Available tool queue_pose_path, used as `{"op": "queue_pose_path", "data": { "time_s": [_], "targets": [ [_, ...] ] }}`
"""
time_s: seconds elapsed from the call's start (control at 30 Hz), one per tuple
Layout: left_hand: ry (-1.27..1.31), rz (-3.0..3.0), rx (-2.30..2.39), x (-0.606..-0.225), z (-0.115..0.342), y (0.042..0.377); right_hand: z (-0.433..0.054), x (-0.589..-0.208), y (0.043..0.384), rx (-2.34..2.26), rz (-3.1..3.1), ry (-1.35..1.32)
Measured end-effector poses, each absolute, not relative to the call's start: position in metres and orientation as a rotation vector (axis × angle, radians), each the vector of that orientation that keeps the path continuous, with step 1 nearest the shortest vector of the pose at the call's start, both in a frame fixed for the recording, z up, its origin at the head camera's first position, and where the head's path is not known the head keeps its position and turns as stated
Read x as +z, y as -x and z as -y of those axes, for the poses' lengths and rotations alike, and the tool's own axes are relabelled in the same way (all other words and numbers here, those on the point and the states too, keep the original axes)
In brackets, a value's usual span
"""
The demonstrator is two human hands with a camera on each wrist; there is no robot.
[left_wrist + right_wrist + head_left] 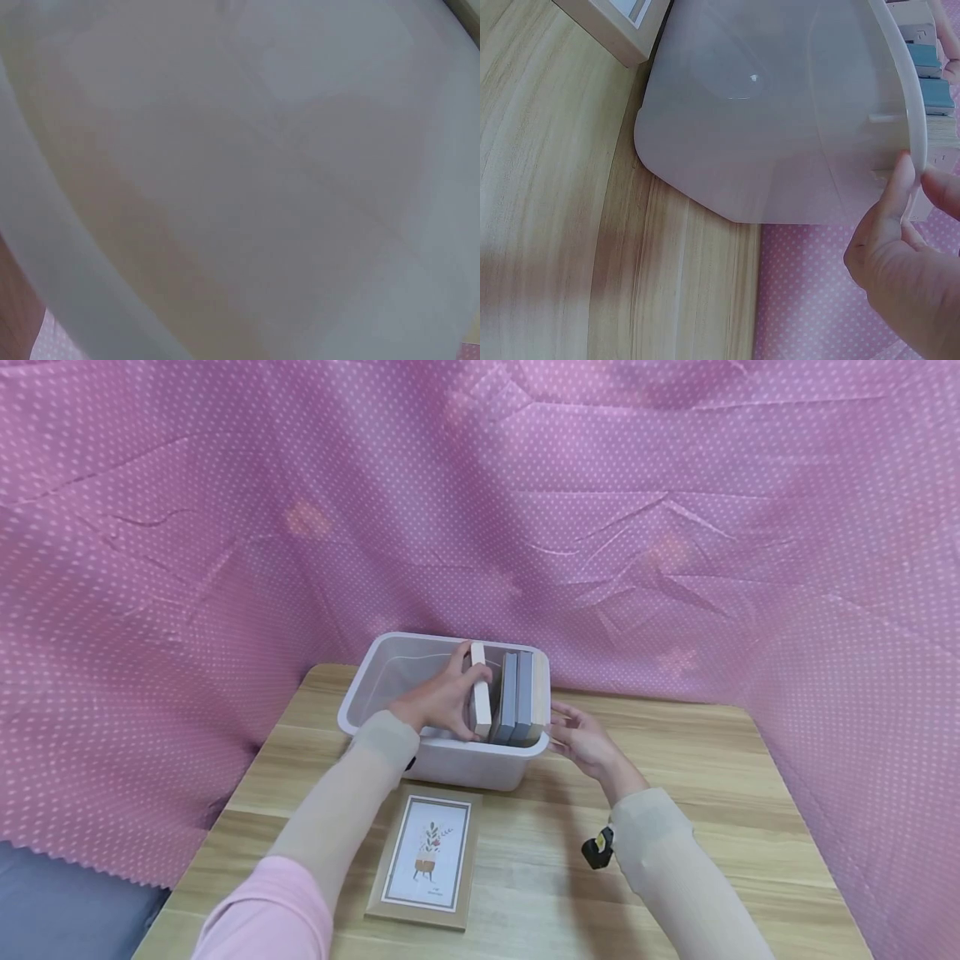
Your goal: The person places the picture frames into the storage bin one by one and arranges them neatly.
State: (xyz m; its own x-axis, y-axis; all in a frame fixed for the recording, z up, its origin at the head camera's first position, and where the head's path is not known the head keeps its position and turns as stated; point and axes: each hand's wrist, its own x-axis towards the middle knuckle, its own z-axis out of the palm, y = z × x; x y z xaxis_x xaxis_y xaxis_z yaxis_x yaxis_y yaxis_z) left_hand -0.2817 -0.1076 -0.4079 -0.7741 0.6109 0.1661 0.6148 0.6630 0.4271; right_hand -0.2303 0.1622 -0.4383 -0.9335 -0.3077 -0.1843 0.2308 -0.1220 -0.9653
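Note:
A translucent white plastic bin (465,766) stands on the table, its wall (285,195) filling most of the left wrist view. My left hand (442,697) reaches into it and grips a white-edged frame or block (481,697), thumb and fingers on opposite sides. To its right, blue-grey slabs that look like frames (508,693) stand on edge, with a pale wood-coloured one (539,693) against the bin's right end. My right hand (907,262) pinches the rim at that end between thumb and fingers. The faces of the upright pieces are mostly hidden.
In front of the bin, a wood-bordered picture frame (427,857) with a potted-plant print lies face up on the wooden table (675,877). Pink dotted cloth (637,527) hangs behind and at both sides. A black wrist camera (597,848) sits under the right sleeve.

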Motion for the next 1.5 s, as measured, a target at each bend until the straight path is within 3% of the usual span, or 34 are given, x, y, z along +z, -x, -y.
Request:
{"op": "queue_pose_path", "data": {
  "time_s": [1.17,1.5],
  "targets": [
    [1.189,2.847,-0.51,-0.416,0.096,0.297,-0.161,-0.439,0.232,-2.113,-1.812,0.079],
    [1.108,3.052,-0.432,-0.409,0.092,0.295,-0.163,-0.44,0.232,-2.121,-1.811,0.087]
  ]
}}
